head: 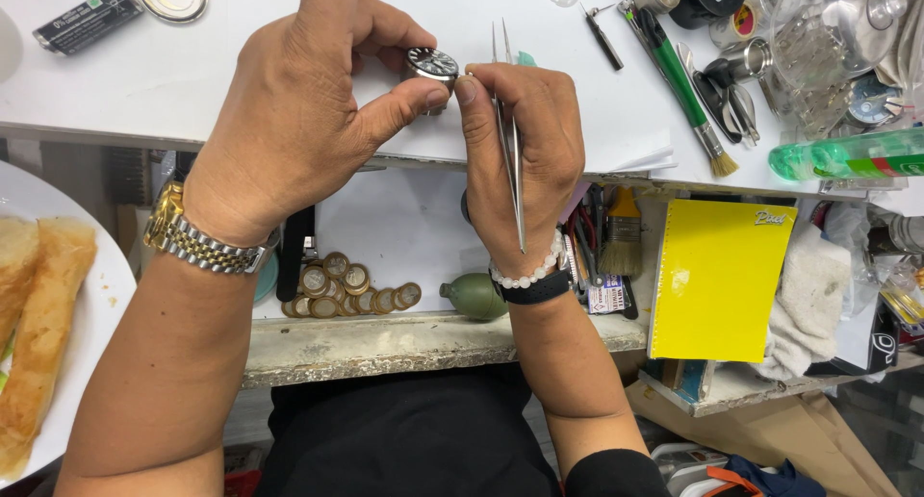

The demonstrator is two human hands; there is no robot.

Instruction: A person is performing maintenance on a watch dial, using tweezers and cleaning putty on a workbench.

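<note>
A flat black rectangular package (89, 18) with a green label lies at the desk's (192, 83) far left corner; a yellow notebook (719, 278) sits on the lower shelf. The left hand (298, 112) pinches a small round watch case (431, 65) between thumb and fingers, dial facing up. The right hand (520, 141) grips tweezers (508, 122) (long axis running away from the person, tips pointing beyond the case).

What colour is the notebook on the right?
Bright yellow notebook, clearest in the head view.
</note>
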